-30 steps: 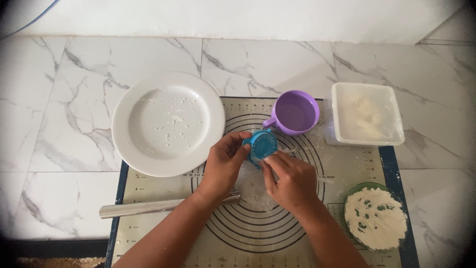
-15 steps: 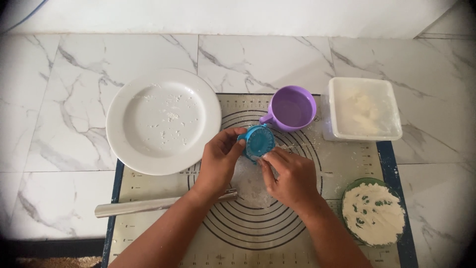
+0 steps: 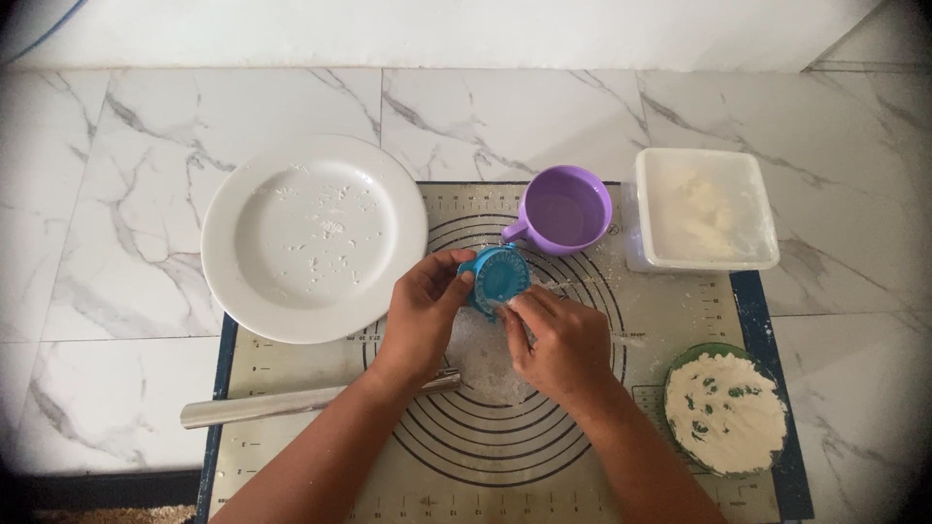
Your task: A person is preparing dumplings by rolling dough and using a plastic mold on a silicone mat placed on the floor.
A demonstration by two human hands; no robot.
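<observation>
Light: even, soft daylight, fairly bright; direction cannot be fixed. Shadows faint and short, a thin one under the white plate [image 3: 313,236] rim and beneath the forearms. Mild sheen on the marble desk [image 3: 116,194], no hard glare. White tub [image 3: 706,209] nearly blown out (contents hard to read). Corners darken strongly, with wide-angle bowing at the edges. Centre sharp; periphery slightly soft.
</observation>
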